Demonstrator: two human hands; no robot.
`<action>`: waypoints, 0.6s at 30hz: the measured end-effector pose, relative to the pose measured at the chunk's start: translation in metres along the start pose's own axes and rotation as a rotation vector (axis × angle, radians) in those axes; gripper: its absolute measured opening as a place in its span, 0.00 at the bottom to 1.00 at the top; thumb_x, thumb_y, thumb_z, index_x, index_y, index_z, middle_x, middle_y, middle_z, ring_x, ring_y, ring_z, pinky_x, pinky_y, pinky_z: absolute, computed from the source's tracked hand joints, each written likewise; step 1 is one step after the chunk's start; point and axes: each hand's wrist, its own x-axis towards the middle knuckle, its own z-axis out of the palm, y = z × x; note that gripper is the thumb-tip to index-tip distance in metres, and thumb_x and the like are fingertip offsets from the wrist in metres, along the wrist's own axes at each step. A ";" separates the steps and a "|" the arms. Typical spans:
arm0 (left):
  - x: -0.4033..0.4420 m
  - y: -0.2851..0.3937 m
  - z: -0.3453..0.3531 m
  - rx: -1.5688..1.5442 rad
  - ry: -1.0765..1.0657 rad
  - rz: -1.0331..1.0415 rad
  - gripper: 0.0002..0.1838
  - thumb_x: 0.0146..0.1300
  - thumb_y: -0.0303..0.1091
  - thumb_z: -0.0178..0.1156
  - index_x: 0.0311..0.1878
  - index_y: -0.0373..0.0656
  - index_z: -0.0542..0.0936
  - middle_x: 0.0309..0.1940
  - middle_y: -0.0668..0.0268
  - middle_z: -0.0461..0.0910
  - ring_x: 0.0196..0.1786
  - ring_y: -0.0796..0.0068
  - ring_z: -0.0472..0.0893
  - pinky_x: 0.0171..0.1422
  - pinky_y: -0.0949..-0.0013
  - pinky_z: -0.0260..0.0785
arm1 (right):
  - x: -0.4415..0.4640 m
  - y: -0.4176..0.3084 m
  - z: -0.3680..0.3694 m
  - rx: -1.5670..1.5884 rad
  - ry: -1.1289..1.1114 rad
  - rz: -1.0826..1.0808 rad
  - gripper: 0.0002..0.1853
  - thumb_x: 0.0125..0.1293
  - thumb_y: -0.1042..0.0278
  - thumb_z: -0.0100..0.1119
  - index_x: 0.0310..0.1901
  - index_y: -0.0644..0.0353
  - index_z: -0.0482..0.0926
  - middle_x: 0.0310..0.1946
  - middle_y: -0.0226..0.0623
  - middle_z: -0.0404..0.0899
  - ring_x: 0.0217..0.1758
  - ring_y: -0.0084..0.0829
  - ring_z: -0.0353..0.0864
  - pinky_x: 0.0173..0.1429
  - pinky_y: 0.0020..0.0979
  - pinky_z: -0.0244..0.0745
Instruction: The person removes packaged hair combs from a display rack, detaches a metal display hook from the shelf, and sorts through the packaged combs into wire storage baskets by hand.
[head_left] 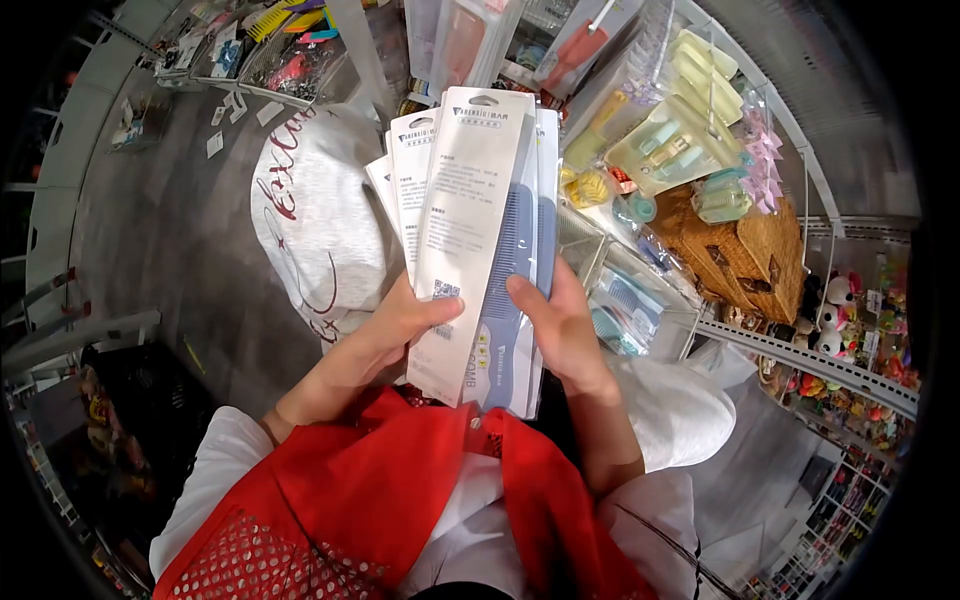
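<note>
A bunch of packaged combs [470, 240] is held upright between my two hands, above my lap. The front pack has a white printed back with a QR code, and a blue comb [510, 290] shows along its right side. My left hand [410, 315] grips the lower left of the packs, its thumb across the front one. Around the right edge closes my right hand [565, 325], with its thumb pressed on the blue comb. More white packs fan out behind on the left. The fingers behind the packs are hidden.
At the right, a clear bin [640, 315] holds more packaged combs. Beside it stand a woven basket [740, 245] and pale yellow packaged containers [680, 140] on a wire-edged shelf. Trays of small goods [290, 70] sit at the upper left, near loose tags on the grey floor [150, 230].
</note>
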 end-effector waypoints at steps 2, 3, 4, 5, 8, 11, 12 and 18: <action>-0.001 0.011 0.006 -0.039 -0.047 0.011 0.38 0.51 0.37 0.62 0.63 0.36 0.55 0.56 0.58 0.65 0.58 0.69 0.67 0.60 0.66 0.61 | -0.001 -0.008 -0.004 0.166 -0.025 0.077 0.19 0.62 0.75 0.49 0.55 0.69 0.63 0.45 0.34 0.72 0.47 0.21 0.69 0.53 0.24 0.64; 0.000 0.016 0.010 -0.058 -0.072 0.017 0.38 0.51 0.36 0.61 0.63 0.36 0.55 0.56 0.58 0.65 0.58 0.68 0.67 0.60 0.66 0.61 | -0.001 -0.010 -0.006 0.107 0.007 0.038 0.19 0.62 0.75 0.48 0.55 0.69 0.63 0.46 0.36 0.72 0.47 0.23 0.70 0.53 0.25 0.65; 0.004 0.011 0.007 -0.078 -0.079 0.044 0.37 0.52 0.36 0.61 0.63 0.36 0.55 0.56 0.57 0.66 0.58 0.68 0.68 0.60 0.66 0.61 | -0.001 -0.011 -0.008 0.049 0.039 0.003 0.18 0.62 0.74 0.47 0.54 0.69 0.63 0.46 0.38 0.72 0.47 0.26 0.72 0.53 0.26 0.66; 0.004 0.013 0.008 -0.086 -0.038 0.025 0.37 0.53 0.37 0.60 0.63 0.36 0.55 0.56 0.57 0.66 0.58 0.68 0.68 0.60 0.66 0.62 | -0.001 -0.012 -0.010 -0.010 0.070 -0.035 0.18 0.62 0.73 0.46 0.54 0.69 0.64 0.47 0.40 0.72 0.47 0.28 0.73 0.53 0.27 0.67; 0.005 -0.001 -0.012 -0.142 0.074 -0.019 0.33 0.56 0.40 0.55 0.62 0.36 0.56 0.54 0.56 0.68 0.55 0.67 0.71 0.58 0.65 0.65 | 0.000 -0.022 -0.023 0.271 0.165 -0.049 0.19 0.62 0.71 0.45 0.54 0.70 0.63 0.46 0.43 0.72 0.44 0.31 0.76 0.48 0.28 0.73; 0.001 -0.004 -0.027 -0.178 0.132 0.007 0.32 0.55 0.40 0.55 0.61 0.36 0.59 0.51 0.56 0.71 0.52 0.65 0.74 0.57 0.65 0.67 | 0.003 -0.037 -0.029 0.583 0.042 -0.065 0.25 0.58 0.64 0.51 0.54 0.70 0.62 0.44 0.49 0.73 0.41 0.37 0.78 0.40 0.34 0.79; -0.001 -0.003 -0.029 -0.200 0.129 0.046 0.33 0.51 0.39 0.59 0.59 0.35 0.61 0.49 0.56 0.72 0.51 0.63 0.75 0.55 0.64 0.68 | 0.005 -0.039 -0.032 0.539 0.006 -0.073 0.25 0.57 0.66 0.52 0.54 0.70 0.62 0.44 0.47 0.73 0.42 0.37 0.78 0.43 0.35 0.78; 0.002 0.041 -0.040 -0.155 -0.118 0.295 0.40 0.43 0.44 0.63 0.59 0.35 0.62 0.50 0.54 0.71 0.51 0.60 0.75 0.55 0.61 0.70 | 0.033 -0.052 -0.048 0.310 0.006 -0.175 0.25 0.52 0.77 0.54 0.54 0.70 0.64 0.42 0.46 0.76 0.45 0.40 0.78 0.51 0.40 0.73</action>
